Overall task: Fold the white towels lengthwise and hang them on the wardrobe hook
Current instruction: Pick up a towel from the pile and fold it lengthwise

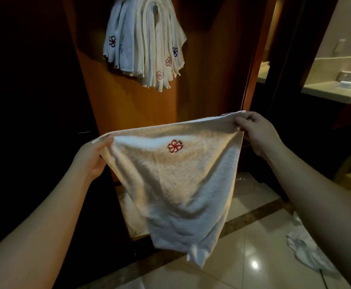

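A white towel with a red embroidered flower logo hangs spread out in front of me. My left hand pinches its upper left corner. My right hand pinches the upper right corner, slightly higher. The towel droops to a point near the floor. Above, several folded white towels with red and blue logos hang in a bunch from the wardrobe hook, which is mostly hidden by them.
The wooden wardrobe back panel is behind the towel. More white cloth lies on the wardrobe's bottom shelf and on the glossy tile floor at the right. A countertop stands far right.
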